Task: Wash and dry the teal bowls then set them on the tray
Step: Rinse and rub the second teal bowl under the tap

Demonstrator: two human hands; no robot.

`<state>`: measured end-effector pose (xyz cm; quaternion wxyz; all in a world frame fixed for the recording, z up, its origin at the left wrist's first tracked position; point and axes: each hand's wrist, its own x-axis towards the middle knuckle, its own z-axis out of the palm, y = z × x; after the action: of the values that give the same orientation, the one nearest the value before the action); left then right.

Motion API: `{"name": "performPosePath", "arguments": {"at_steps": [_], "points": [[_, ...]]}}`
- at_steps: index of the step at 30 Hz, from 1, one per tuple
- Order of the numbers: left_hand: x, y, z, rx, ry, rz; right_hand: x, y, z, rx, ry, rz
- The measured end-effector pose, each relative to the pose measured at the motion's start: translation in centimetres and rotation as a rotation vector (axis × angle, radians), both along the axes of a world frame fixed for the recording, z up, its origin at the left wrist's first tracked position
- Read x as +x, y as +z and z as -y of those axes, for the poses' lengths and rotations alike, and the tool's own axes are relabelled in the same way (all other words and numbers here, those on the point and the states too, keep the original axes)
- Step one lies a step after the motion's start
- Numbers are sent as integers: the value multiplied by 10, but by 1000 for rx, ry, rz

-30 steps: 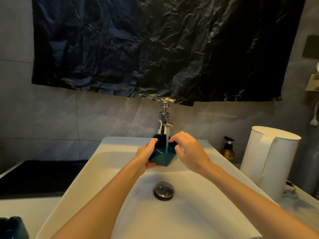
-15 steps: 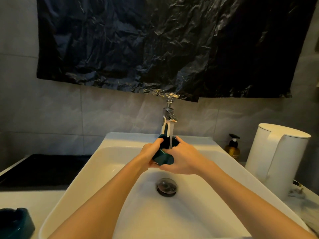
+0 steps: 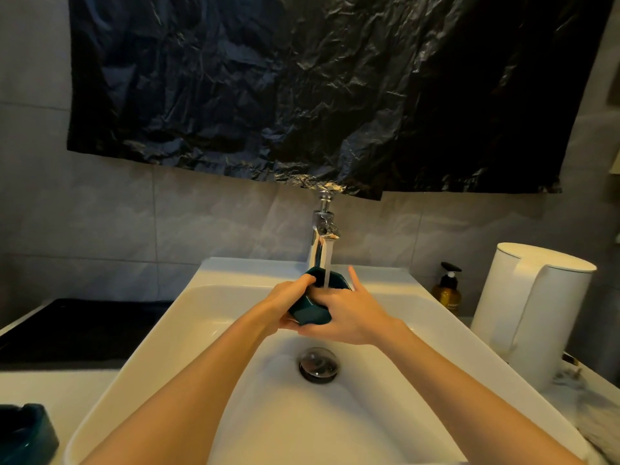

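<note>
The teal bowl [image 3: 310,310] is held over the sink [image 3: 208,307], at 12 o'clock from the drain [image 3: 318,364], under the running faucet [image 3: 323,229]. The left hand [image 3: 288,305] grips its 9 o'clock side, fingers curled. The right hand [image 3: 349,313] clasps its 3 o'clock side, index finger straight.

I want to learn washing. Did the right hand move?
Yes. Judged against the faucet, the right hand slid down from the teal bowl rim to its near side, toward the drain.

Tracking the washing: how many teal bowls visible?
2. One bowl, under the tap, held by left hand and right hand; second bowl cropped at lower left counter. Others may be hidden.
</note>
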<state>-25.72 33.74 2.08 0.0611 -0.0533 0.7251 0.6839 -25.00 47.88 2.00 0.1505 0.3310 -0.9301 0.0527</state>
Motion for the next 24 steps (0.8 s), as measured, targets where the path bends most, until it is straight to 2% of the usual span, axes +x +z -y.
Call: {"name": "performPosePath", "arguments": {"at_steps": [2, 4, 6, 9, 11, 13, 15, 17, 21, 22, 24], "points": [[-1, -1, -1, -35, 13, -17, -1, -1, -3, 149, -81, -103], [-2, -3, -1, -55, 34, -44, 2, 0, 0, 137, -59, -179], [-2, -4, -1, -57, 49, -62, 7, 1, 6, -27, -26, -54], [-2, -5, 0, -79, 57, -104, 13, -4, 13, -417, -29, 229], [-3, -5, 1, -96, 57, -125, 12, -9, 14, -531, -3, 336], [-3, -6, 2, -102, 66, -118, 15, -7, 6, -383, -8, 261], [-3, -6, 0, -120, 85, -113, 17, -4, -2, -58, -65, -20], [-3, -7, -2, -143, 92, -128, 16, -7, 0, 80, -98, -133], [-3, -9, 0, -186, 66, -132, 17, -14, 13, -269, -32, 151], [-3, -9, 1, -179, 63, -127, 16, -14, 8, -227, -46, 125], [-3, -8, 1, -160, 71, -124, 13, -13, -2, -32, -113, -59]]}}
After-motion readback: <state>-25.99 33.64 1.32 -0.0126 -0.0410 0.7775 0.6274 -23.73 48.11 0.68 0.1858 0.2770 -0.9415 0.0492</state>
